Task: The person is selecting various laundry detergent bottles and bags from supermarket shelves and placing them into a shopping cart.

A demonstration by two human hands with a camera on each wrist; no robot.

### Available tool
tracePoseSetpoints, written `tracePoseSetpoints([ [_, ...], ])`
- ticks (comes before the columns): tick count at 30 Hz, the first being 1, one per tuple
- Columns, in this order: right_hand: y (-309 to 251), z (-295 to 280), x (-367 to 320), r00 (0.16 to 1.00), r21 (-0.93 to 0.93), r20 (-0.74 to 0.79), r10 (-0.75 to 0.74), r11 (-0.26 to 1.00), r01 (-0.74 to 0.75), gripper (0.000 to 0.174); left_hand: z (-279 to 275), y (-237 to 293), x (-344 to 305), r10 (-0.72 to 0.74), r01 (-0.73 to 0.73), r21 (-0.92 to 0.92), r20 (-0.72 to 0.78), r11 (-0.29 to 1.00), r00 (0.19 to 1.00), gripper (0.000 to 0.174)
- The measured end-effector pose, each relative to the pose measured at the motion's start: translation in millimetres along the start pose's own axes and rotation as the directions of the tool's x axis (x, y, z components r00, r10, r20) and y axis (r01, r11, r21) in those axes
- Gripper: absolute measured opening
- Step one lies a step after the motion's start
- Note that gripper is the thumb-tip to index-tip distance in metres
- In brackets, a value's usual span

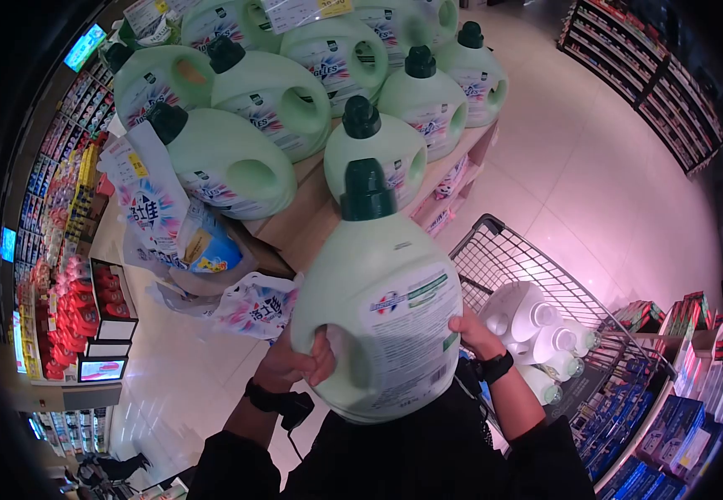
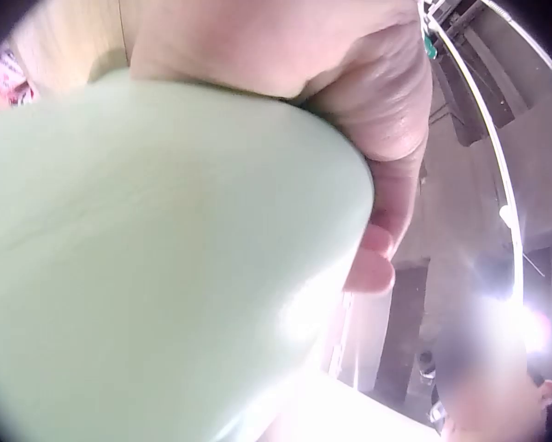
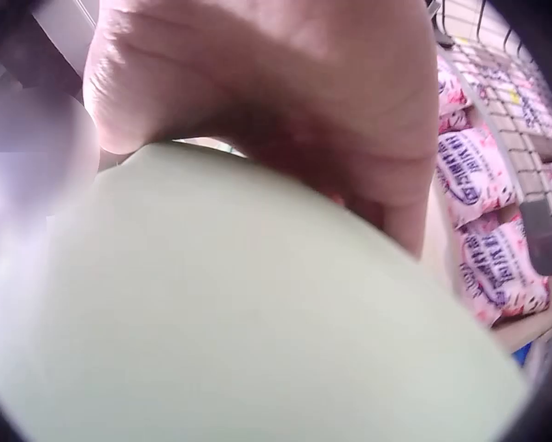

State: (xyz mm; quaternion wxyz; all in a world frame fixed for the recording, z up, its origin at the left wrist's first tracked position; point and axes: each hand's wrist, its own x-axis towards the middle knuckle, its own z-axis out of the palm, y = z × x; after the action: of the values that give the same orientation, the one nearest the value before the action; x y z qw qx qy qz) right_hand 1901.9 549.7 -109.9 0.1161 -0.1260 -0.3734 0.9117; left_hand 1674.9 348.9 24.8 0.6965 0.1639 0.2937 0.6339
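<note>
A large pale green bottle (image 1: 378, 308) with a dark green cap is held up in front of the body, its back label facing the camera. The left hand (image 1: 296, 360) grips it by the handle, fingers curled through the opening. On the bottle's other side, the right hand (image 1: 476, 331) holds the edge, thumb on the label side; its other fingers are mostly hidden behind. The left wrist view has the left hand (image 2: 350, 101) curled round the green surface (image 2: 165, 239). Against the bottle (image 3: 258, 313) in the right wrist view lies the right hand (image 3: 285, 101).
Several similar green bottles (image 1: 224, 158) stand on a display table ahead. A wire shopping cart (image 1: 537, 250) at the right holds several white bottles (image 1: 518, 317). Torn printed wrapping (image 1: 253, 307) hangs at the table's near edge. Pink packages (image 3: 474, 175) lie on a lower shelf.
</note>
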Motion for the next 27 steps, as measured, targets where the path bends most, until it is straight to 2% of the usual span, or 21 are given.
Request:
tracePoseSetpoints([
  [1, 14, -16, -1, 0.997, 0.111, -0.033, 0.065, 0.992, -0.062, 0.095, 15, -2, 11, -0.036, 0.039, 0.063, -0.052, 0.997, 0.998, 0.027],
  [2, 27, -28, -2, 1.000, 0.150, -0.028, 0.007, 0.989, -0.002, 0.092, 35, 1, 25, -0.054, 0.077, 0.231, -0.102, 0.970, 0.993, 0.024],
  [3, 26, -28, -4, 1.000, 0.148, -0.030, 0.005, 0.989, 0.000, 0.092, 47, -6, 32, -0.055, 0.076, 0.230, -0.098, 0.970, 0.994, 0.024],
  [5, 22, -20, -4, 0.965, 0.154, -0.262, 0.020, 0.988, 0.021, 0.082, 60, -22, 46, -0.062, 0.157, 0.492, -0.204, 0.857, 0.977, 0.020],
  [6, 15, -23, -3, 0.943, 0.114, -0.326, 0.064, 0.993, -0.029, 0.058, 58, -31, 53, -0.054, 0.170, 0.584, -0.210, 0.793, 0.976, 0.020],
  [7, 12, -21, -8, 0.944, 0.110, -0.324, 0.070, 0.993, -0.036, 0.058, 55, -37, 61, -0.049, 0.166, 0.580, -0.212, 0.798, 0.976, 0.020],
  [8, 7, -17, -18, 0.912, -0.240, -0.408, -0.037, 0.968, -0.069, 0.047, 53, -39, 70, -0.018, 0.144, 0.606, -0.210, 0.782, 0.978, 0.019],
  [9, -8, 2, -25, 0.880, -0.557, -0.445, -0.167, 0.821, -0.126, 0.037, 52, -39, 77, 0.014, 0.123, 0.631, -0.207, 0.766, 0.978, 0.018],
  [10, -15, 30, -29, 0.813, -0.575, -0.480, -0.329, 0.818, -0.008, 0.024, 54, -39, 83, 0.019, 0.126, 0.632, -0.217, 0.764, 0.976, 0.017],
  [11, -21, 51, -34, 0.853, -0.519, -0.412, -0.321, 0.852, 0.071, 0.026, 55, -40, 86, 0.024, 0.123, 0.628, -0.220, 0.768, 0.975, 0.017],
  [13, -20, 76, -26, 0.924, -0.496, -0.324, -0.205, 0.868, 0.019, 0.025, 57, -43, 88, 0.057, 0.113, 0.582, -0.266, 0.805, 0.962, 0.020],
  [14, -29, 88, -22, 0.929, -0.511, -0.315, -0.195, 0.860, 0.007, 0.025, 55, -49, 88, 0.071, 0.098, 0.569, -0.267, 0.817, 0.961, 0.020],
  [16, -47, 109, -9, 0.882, -0.330, -0.462, 0.090, 0.906, -0.265, 0.027, 41, -65, 86, 0.072, 0.097, 0.575, -0.265, 0.813, 0.962, 0.023],
  [17, -46, 115, -3, 0.883, -0.347, -0.459, 0.098, 0.895, -0.279, 0.027, 34, -70, 84, 0.087, 0.082, 0.561, -0.267, 0.823, 0.960, 0.023],
  [19, -36, 127, 18, 0.901, -0.101, -0.430, 0.060, 0.988, -0.114, 0.028, 21, -75, 78, 0.390, -0.110, 0.818, -0.147, 0.565, 0.909, 0.030],
  [20, -27, 130, 25, 0.906, -0.070, -0.420, 0.053, 0.993, -0.091, 0.029, 17, -74, 74, 0.383, 0.008, 0.852, -0.244, 0.524, 0.891, 0.036],
  [21, -17, 129, 33, 0.905, -0.034, -0.417, 0.081, 0.994, -0.105, 0.029, 4, -74, 71, 0.357, 0.047, 0.857, -0.264, 0.514, 0.896, 0.044],
  [23, 4, 140, 33, 0.895, -0.039, -0.435, 0.095, 0.991, -0.125, 0.030, -6, -71, 49, 0.445, -0.036, 0.903, -0.175, 0.428, 0.878, 0.047],
  [24, 11, 143, 27, 0.889, -0.040, -0.449, 0.086, 0.992, -0.117, 0.032, -10, -76, 39, 0.446, -0.032, 0.929, -0.147, 0.369, 0.883, 0.050],
  [25, 12, 147, 24, 0.890, -0.061, -0.443, 0.108, 0.987, -0.150, 0.032, -13, -76, 34, 0.465, -0.034, 0.918, -0.168, 0.395, 0.869, 0.050],
  [27, 8, 157, 16, 0.904, -0.064, -0.418, 0.094, 0.989, -0.133, 0.036, -15, -74, 21, 0.319, -0.026, 0.919, -0.110, 0.393, 0.941, 0.052],
])
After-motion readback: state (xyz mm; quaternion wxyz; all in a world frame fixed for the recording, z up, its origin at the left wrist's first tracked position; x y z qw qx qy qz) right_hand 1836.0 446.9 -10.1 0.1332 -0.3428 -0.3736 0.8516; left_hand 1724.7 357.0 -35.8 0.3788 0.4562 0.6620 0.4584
